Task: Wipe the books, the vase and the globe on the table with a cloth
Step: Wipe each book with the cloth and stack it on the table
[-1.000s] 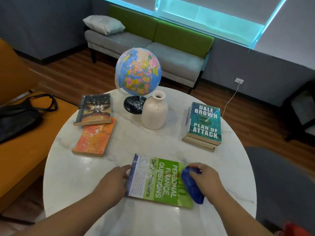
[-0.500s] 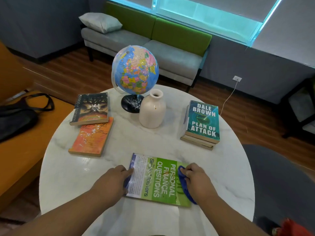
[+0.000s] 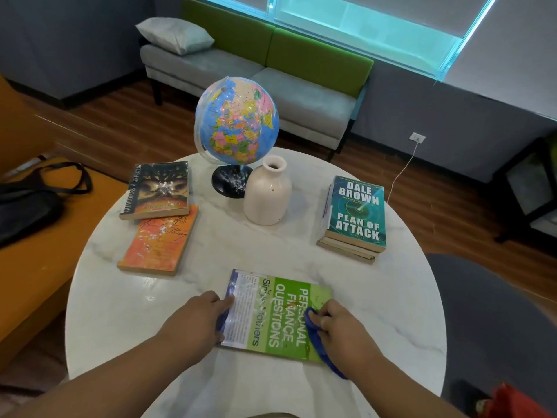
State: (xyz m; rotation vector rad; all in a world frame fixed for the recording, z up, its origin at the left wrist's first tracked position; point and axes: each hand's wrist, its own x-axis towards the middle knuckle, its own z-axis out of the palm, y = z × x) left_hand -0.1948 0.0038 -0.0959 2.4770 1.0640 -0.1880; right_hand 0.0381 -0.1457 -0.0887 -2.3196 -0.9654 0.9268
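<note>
A green book (image 3: 271,315) lies flat at the near edge of the round white marble table (image 3: 120,312). My left hand (image 3: 196,321) presses on its left edge and holds it still. My right hand (image 3: 343,330) is closed on a blue cloth (image 3: 316,336) that rests on the book's right side. Farther back stand a colourful globe (image 3: 236,122) on a black base and a cream vase (image 3: 266,193). A dark book (image 3: 156,190) and an orange book (image 3: 159,241) lie at the left. A stack topped by a teal book (image 3: 357,211) sits at the right.
An orange seat with a black bag (image 3: 27,203) is at the left. A grey chair (image 3: 494,321) stands at the right. A grey and green sofa (image 3: 256,70) with a pillow is behind the table. A white cable (image 3: 401,170) runs from a wall socket.
My right hand has slid the blue cloth leftward over the green book's cover. My left hand has stayed on the book's left edge.
</note>
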